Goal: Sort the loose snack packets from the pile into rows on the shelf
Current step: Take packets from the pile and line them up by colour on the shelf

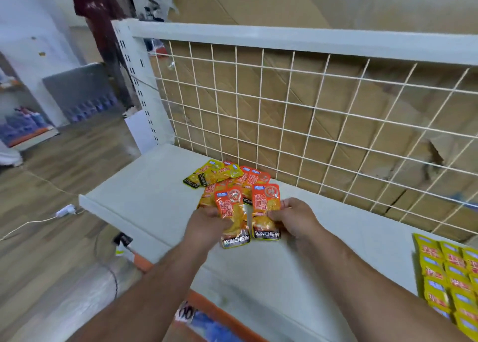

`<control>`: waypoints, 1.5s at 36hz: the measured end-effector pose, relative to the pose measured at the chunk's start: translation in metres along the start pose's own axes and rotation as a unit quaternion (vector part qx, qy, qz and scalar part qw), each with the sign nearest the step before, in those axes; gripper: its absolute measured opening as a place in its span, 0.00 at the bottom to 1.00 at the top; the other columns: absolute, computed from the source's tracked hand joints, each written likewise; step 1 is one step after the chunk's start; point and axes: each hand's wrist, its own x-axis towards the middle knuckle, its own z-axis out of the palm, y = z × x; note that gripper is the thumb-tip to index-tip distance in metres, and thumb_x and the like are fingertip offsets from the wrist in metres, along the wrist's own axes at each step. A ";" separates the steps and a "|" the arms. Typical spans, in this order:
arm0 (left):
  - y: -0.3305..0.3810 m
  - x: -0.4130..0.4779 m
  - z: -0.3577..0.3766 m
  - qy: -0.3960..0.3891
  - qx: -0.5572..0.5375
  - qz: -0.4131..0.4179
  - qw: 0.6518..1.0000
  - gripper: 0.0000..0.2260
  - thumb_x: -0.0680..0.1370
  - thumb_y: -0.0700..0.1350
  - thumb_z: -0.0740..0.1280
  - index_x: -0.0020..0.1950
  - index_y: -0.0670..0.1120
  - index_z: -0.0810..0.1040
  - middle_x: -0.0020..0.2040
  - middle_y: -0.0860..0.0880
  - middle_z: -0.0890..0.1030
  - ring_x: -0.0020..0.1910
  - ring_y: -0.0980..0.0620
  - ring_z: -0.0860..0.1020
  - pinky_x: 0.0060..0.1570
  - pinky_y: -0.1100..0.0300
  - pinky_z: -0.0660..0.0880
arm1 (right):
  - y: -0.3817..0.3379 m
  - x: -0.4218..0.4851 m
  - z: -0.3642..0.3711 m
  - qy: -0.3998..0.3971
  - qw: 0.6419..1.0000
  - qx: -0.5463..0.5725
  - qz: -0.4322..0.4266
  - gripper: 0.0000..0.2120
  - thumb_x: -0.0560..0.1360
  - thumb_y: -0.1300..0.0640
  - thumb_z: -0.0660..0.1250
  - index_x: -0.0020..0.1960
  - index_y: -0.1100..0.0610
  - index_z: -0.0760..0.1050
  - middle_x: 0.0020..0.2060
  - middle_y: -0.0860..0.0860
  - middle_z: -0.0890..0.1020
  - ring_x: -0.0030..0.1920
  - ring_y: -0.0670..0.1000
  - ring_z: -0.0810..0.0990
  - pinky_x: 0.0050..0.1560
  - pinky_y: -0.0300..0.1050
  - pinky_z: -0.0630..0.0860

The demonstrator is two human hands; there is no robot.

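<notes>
I observe the left hand (205, 224) and right hand (294, 218) each pinching one orange packet (234, 212) (266, 207) above the shelf (144, 207), beside the pile (219, 176).

Your packets (234, 212) are glossy, crinkled plastic film. The shelf (155, 199) is smooth, matt painted metal. At twelve o'clock, white-coated wire mesh (297, 108) fronts rough, creased brown cardboard (258, 0). At nine o'clock the floor (64, 160) looks like wood.

pile (227, 178) on shelf (144, 202), rows (450, 271) right
</notes>
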 end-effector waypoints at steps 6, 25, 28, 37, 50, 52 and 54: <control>0.002 -0.021 0.012 -0.020 0.004 0.006 1.000 0.17 0.71 0.32 0.70 0.25 0.48 0.79 0.25 0.56 0.77 0.27 0.56 0.74 0.32 0.63 0.66 | 0.005 -0.034 -0.011 -0.056 0.998 0.020 -0.034 0.10 0.71 0.71 0.71 0.43 0.58 0.74 0.38 0.56 0.83 0.34 0.52 0.82 0.35 0.44 0.79; 0.000 -0.085 0.035 -0.256 0.045 0.061 0.964 0.07 0.72 0.30 0.70 0.42 0.42 0.82 0.30 0.50 0.81 0.19 0.60 0.72 0.26 0.65 0.66 | 0.058 -0.150 -0.055 0.202 0.977 -0.057 -0.041 0.13 0.66 0.59 0.79 0.44 0.63 0.78 0.37 0.55 0.85 0.35 0.52 0.82 0.39 0.48 0.78; -0.006 -0.104 0.044 -0.298 0.063 0.072 0.950 0.06 0.72 0.31 0.71 0.43 0.41 0.82 0.35 0.47 0.82 0.20 0.61 0.73 0.25 0.66 0.67 | 0.076 -0.179 -0.061 0.249 0.967 -0.049 -0.026 0.13 0.66 0.59 0.79 0.43 0.63 0.78 0.39 0.57 0.85 0.37 0.53 0.82 0.44 0.53 0.80; -0.019 -0.179 0.089 -0.411 0.089 0.096 0.902 0.07 0.72 0.27 0.69 0.42 0.38 0.80 0.30 0.48 0.79 0.20 0.61 0.74 0.21 0.70 0.66 | 0.130 -0.273 -0.102 0.339 0.940 0.022 0.006 0.15 0.70 0.65 0.75 0.36 0.54 0.69 0.30 0.49 0.72 0.32 0.50 0.68 0.34 0.42 0.65; -0.031 -0.286 0.197 -0.468 0.162 0.167 0.852 0.07 0.67 0.35 0.75 0.34 0.38 0.77 0.34 0.46 0.78 0.35 0.50 0.76 0.41 0.55 0.73 | 0.190 -0.392 -0.203 0.417 0.906 0.072 -0.009 0.16 0.71 0.65 0.73 0.35 0.54 0.67 0.28 0.49 0.69 0.29 0.48 0.66 0.31 0.41 0.63; -0.030 -0.309 0.217 -0.474 0.169 0.173 0.846 0.11 0.68 0.35 0.74 0.32 0.41 0.73 0.32 0.44 0.72 0.33 0.50 0.71 0.37 0.58 0.68 | 0.200 -0.410 -0.225 0.417 0.906 0.076 -0.014 0.15 0.71 0.65 0.73 0.37 0.55 0.67 0.30 0.51 0.67 0.31 0.50 0.65 0.29 0.38 0.65; -0.029 -0.335 0.238 -0.481 0.168 0.173 0.843 0.16 0.70 0.35 0.73 0.29 0.45 0.69 0.29 0.46 0.69 0.30 0.51 0.67 0.33 0.61 0.63 | 0.208 -0.429 -0.248 0.411 0.908 0.073 -0.013 0.14 0.73 0.66 0.71 0.39 0.57 0.66 0.32 0.54 0.65 0.33 0.50 0.63 0.26 0.33 0.67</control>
